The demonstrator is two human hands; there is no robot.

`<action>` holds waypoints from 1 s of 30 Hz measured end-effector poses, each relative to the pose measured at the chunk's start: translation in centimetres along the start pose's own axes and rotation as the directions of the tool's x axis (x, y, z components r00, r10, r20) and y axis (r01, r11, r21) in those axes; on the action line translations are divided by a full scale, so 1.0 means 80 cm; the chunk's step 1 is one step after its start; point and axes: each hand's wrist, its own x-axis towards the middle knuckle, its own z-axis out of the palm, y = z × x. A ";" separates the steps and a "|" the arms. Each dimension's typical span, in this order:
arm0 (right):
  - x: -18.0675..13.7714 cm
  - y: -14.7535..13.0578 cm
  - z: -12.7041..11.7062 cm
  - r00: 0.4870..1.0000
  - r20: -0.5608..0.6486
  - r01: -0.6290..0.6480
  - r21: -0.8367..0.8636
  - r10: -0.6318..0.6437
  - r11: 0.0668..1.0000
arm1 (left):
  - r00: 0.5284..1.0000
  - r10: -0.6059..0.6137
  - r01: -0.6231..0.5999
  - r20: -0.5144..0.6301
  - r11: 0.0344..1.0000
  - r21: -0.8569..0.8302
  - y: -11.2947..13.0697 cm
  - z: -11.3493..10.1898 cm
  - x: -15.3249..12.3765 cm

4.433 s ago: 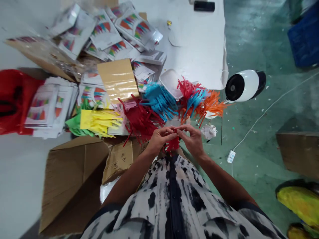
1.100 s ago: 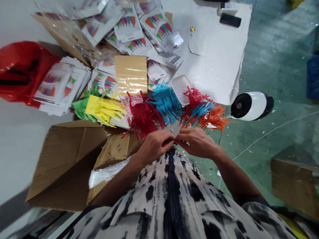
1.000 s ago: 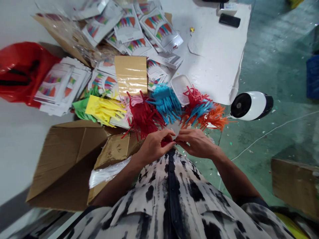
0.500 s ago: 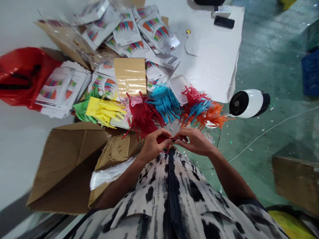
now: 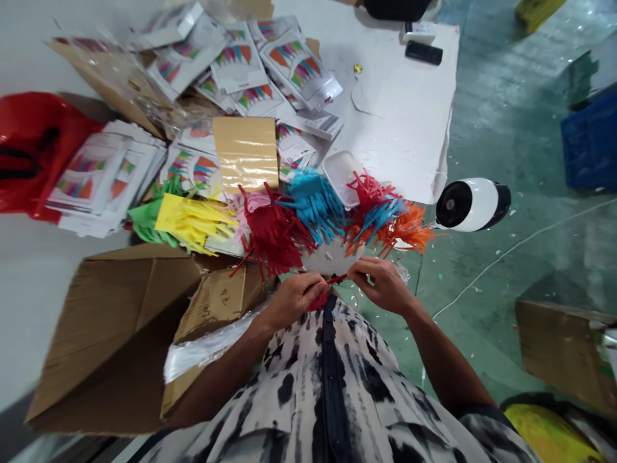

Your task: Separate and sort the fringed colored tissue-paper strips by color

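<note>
A red paper tassel [image 5: 318, 298] is gripped in my left hand [image 5: 297, 297], close to my shirt front. Its narrow twisted part runs across to my right hand [image 5: 380, 283], whose fingers pinch the other end. Just beyond my hands, fringed paper bundles lie along the table's near edge: green [image 5: 153, 222], yellow [image 5: 195, 222], dark red [image 5: 274, 235], blue [image 5: 318, 206] and orange [image 5: 409, 230]. Pinkish-red fringe [image 5: 369, 191] lies between the blue and the orange. A white plastic tray [image 5: 341, 179] sits behind them.
Printed packets [image 5: 299, 67] are heaped at the back left, near a brown card sheet [image 5: 245, 152] and a red bag [image 5: 43, 154]. An open cardboard box [image 5: 116, 334] stands at left. A white-and-black device [image 5: 475, 204] is at right. A black phone-like object [image 5: 424, 53] lies on the white table [image 5: 400, 128].
My hands have moved apart, drawing the red tassel's twisted part out straight between them. The whole view has shifted slightly.
</note>
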 end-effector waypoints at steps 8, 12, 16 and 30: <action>0.032 0.025 0.049 0.962 0.086 -0.268 0.492 0.260 0.828 | 0.992 -0.095 0.084 -0.084 0.989 -0.121 -0.015 0.014 0.012; 0.051 0.040 0.026 0.857 -0.307 -0.232 0.487 0.414 0.842 | 0.954 -0.074 0.068 -0.291 0.997 -0.031 -0.041 0.011 0.011; 0.068 0.053 -0.029 0.546 -0.838 -0.116 -0.066 0.008 0.991 | 0.915 -0.093 0.125 -0.392 0.990 0.058 -0.079 -0.013 -0.005; 0.149 0.101 0.087 0.908 -0.419 -0.306 -0.655 0.006 0.691 | 0.630 -0.012 0.367 -0.776 0.886 0.284 -0.221 -0.180 0.064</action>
